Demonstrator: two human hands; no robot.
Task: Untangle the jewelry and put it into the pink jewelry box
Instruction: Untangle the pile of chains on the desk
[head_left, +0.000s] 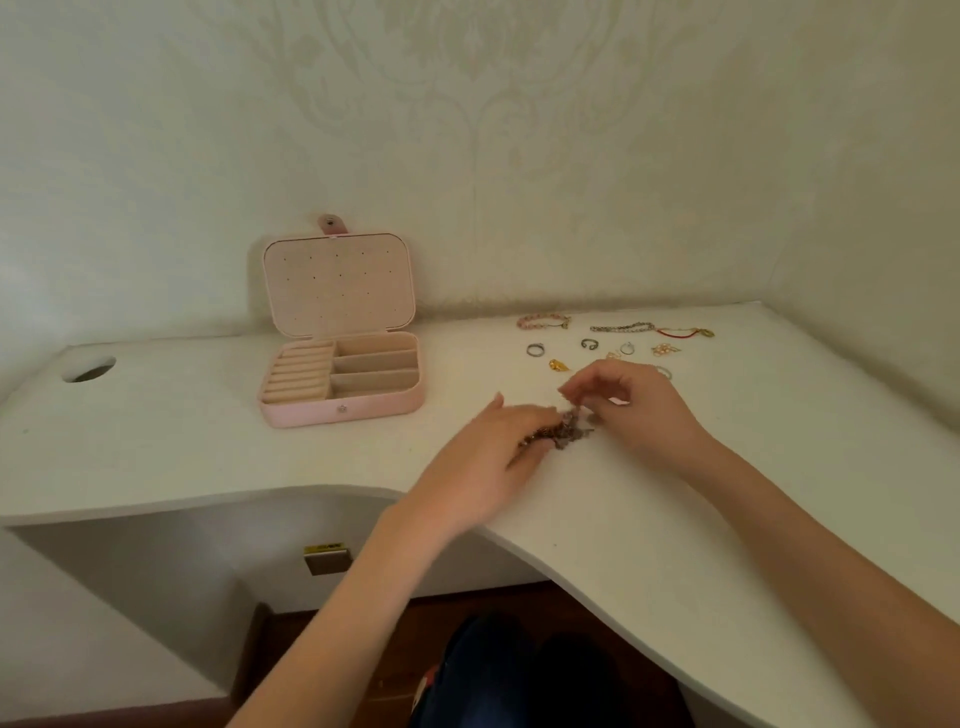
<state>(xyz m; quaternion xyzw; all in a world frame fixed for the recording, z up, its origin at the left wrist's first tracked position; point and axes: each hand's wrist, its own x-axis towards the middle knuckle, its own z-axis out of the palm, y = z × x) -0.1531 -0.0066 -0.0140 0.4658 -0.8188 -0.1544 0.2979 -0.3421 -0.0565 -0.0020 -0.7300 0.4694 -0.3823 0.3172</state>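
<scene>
The white desk (675, 519) fills the lower frame; its right edge is cut off by the picture border and its front edge curves inward. A round cable hole (88, 369) sits at 9 o'clock on the desktop.

The pink jewelry box (340, 364) stands open at 10 o'clock from the hands, well apart from them, lid upright against the wall. Ring rolls occupy its left section; three long compartments occupy the right.

The left hand (488, 462) lies knuckles up, fingers curled onto the tangled jewelry (563, 431); its fingertips are hidden under the tangle. The right hand (636, 410) pinches a strand of the same tangle between thumb and fingers, at narrow aperture. The tangle lies on the desk between both hands. Individual chains within it cannot be made out; motion blur obscures detail.

Sorted pieces lie at 12 to 1 o'clock beyond the hands: a pink bracelet (543, 322), a silver chain bracelet (622, 327), a red cord bracelet (685, 331), several rings (536, 349) and a gold charm (559, 365). One ring is partly hidden behind the right hand.
</scene>
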